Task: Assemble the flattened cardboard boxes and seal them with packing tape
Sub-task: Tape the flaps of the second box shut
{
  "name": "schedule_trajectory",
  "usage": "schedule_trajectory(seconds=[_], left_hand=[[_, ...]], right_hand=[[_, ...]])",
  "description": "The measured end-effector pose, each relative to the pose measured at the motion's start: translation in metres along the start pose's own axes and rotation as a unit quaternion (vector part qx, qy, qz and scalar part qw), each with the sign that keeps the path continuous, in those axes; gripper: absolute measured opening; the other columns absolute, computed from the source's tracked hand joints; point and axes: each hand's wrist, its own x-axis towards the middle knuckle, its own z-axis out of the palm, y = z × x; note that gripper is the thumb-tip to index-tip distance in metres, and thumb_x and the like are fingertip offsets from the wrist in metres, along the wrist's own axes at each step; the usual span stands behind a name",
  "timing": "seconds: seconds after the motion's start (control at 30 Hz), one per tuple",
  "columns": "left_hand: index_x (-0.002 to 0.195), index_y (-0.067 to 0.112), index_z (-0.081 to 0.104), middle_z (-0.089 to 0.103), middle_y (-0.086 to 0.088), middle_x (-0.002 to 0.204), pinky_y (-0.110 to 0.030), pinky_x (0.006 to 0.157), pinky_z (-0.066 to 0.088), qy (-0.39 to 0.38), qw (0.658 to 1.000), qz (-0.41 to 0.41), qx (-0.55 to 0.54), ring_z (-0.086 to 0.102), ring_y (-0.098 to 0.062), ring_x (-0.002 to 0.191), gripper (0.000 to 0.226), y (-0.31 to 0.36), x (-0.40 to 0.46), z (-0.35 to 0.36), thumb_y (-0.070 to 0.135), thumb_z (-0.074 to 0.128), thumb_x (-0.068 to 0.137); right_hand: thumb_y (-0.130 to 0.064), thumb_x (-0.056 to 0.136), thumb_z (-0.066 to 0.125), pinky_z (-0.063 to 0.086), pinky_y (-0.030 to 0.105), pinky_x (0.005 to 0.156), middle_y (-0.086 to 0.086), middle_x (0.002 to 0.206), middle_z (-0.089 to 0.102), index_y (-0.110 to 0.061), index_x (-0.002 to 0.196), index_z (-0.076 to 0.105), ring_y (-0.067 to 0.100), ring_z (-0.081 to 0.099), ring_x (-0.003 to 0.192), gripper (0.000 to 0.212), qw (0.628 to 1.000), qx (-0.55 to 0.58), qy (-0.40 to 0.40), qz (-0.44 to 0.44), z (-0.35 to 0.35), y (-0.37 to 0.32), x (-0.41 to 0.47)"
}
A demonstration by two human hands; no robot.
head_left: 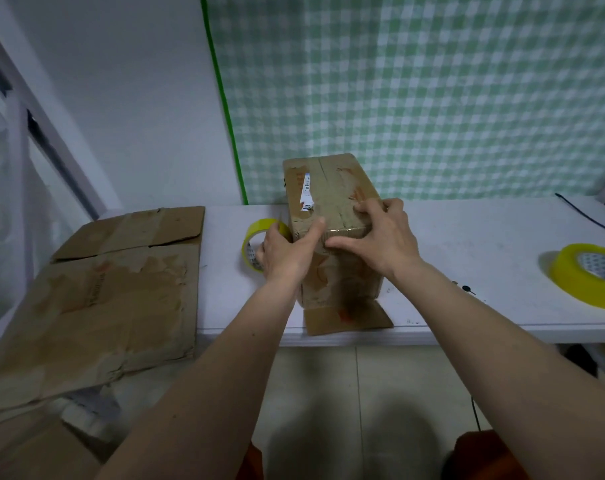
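Note:
An assembled brown cardboard box [328, 188] stands upright in the middle of the white table [484, 265], one bottom flap sticking out toward me. My left hand [287, 251] grips a yellow tape roll [256, 237] against the box's left side, thumb resting on the top edge. My right hand [380, 237] lies flat over the box's near top corner, fingers spread and pressing on the top face. Shiny tape shows along that top edge under the fingers.
A large flattened cardboard box [96, 306] lies at the table's left end, hanging over the edge. A second yellow tape roll [592, 275] sits at the far right. A black cable [588, 216] crosses the back right corner. A green checked curtain hangs behind.

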Motion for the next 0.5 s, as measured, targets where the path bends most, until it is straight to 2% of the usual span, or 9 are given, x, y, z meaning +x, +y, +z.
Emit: schedule_trajectory(seconds=[0.13,0.2,0.3,0.4,0.47,0.5], left_hand=[[0.151,0.024,0.026,0.029,-0.002,0.155,-0.050,0.115,0.027,-0.008,1.000,0.001,0.001,0.017,-0.027,0.145,0.110,0.002,0.002,-0.002,0.074,0.068,0.063],[0.151,0.024,0.026,0.030,-0.001,0.155,-0.050,0.115,0.026,-0.009,1.000,-0.003,0.001,0.017,-0.027,0.145,0.108,0.002,0.003,-0.003,0.072,0.069,0.064],[0.150,0.024,0.028,0.035,0.000,0.152,-0.049,0.113,0.030,-0.017,1.000,-0.001,-0.005,0.025,-0.027,0.143,0.111,0.004,0.002,-0.005,0.074,0.070,0.059],[0.148,0.018,0.032,0.039,-0.002,0.149,-0.048,0.111,0.034,-0.017,1.000,-0.010,0.002,0.032,-0.027,0.139,0.121,0.008,-0.001,-0.008,0.079,0.069,0.050],[0.144,0.012,0.034,0.042,-0.006,0.146,-0.048,0.108,0.038,-0.019,1.000,-0.023,-0.005,0.038,-0.028,0.135,0.129,0.011,-0.004,-0.009,0.082,0.068,0.041],[0.141,0.011,0.037,0.044,-0.006,0.144,-0.047,0.106,0.040,-0.017,0.999,-0.029,-0.012,0.042,-0.028,0.132,0.132,0.014,-0.005,-0.010,0.084,0.066,0.036]], right_hand=[[-0.049,0.061,0.083,0.045,0.039,0.097,0.003,0.130,0.037,-0.029,0.128,0.050,0.023,0.046,0.120,0.077,0.999,0.027,-0.024,-0.033,-0.010,0.019,0.002],[-0.045,0.063,0.083,0.042,0.038,0.101,0.003,0.133,0.036,-0.028,0.129,0.051,0.023,0.042,0.124,0.075,0.998,0.034,-0.025,-0.042,-0.012,0.021,0.002],[-0.048,0.068,0.079,0.033,0.038,0.106,0.000,0.142,0.032,-0.029,0.130,0.054,0.021,0.026,0.133,0.070,0.995,0.001,-0.018,-0.093,-0.011,0.014,0.004],[-0.039,0.075,0.076,0.025,0.026,0.107,-0.003,0.140,0.039,-0.028,0.129,0.058,0.018,0.031,0.130,0.057,0.993,0.055,-0.058,-0.086,-0.019,0.018,0.009],[-0.036,0.082,0.071,0.025,0.027,0.111,-0.003,0.144,0.039,-0.024,0.130,0.057,0.017,0.033,0.133,0.052,0.991,0.068,-0.083,-0.077,-0.025,0.021,0.010],[-0.038,0.086,0.066,0.023,0.031,0.114,-0.003,0.146,0.039,-0.022,0.132,0.056,0.018,0.030,0.136,0.050,0.993,0.024,-0.072,-0.093,-0.025,0.019,0.009]])
